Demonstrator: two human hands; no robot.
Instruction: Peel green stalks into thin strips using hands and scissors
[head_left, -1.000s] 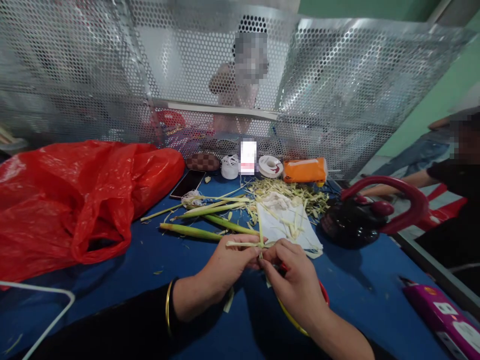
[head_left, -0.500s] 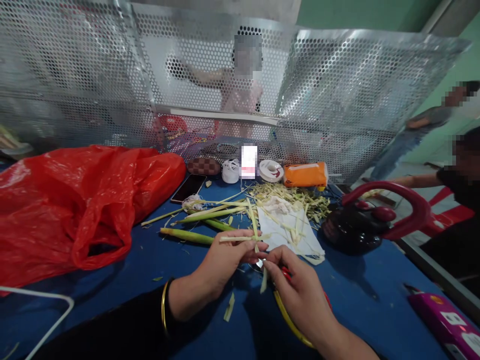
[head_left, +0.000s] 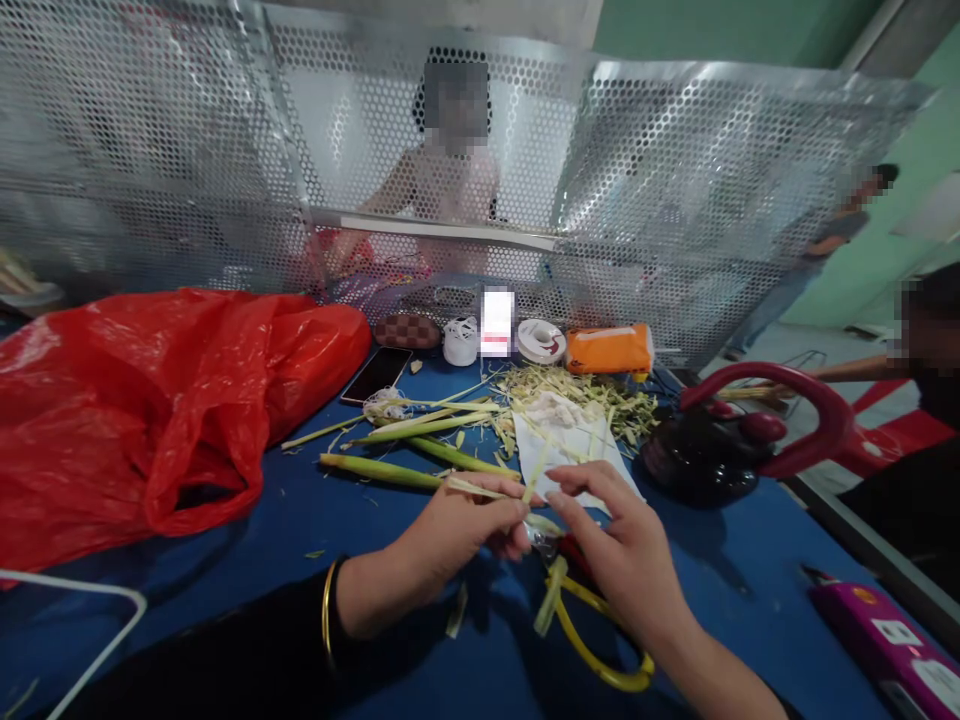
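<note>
Near the frame's centre, the left hand [head_left: 469,518] pinches pale plant strips [head_left: 537,474]; the right hand [head_left: 619,535] hovers, fingers loosely curled, above yellow-handled scissors [head_left: 600,672].

Blue table [head_left: 300,610] bears a red plastic bag [head_left: 180,410], green stalks [head_left: 382,470] and a black kettle [head_left: 701,450].

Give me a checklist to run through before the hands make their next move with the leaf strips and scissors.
1. Strips pinched in left hand: ok.
2. Scissors firmly gripped by right hand: cannot tell; the hand hides part of them.
3. Scissors free of scraps: not ok; a scrap overlaps the yellow handle.
4. Blades closed: cannot tell; too small and partly covered.
5. Kettle apart from both hands: ok.
</note>
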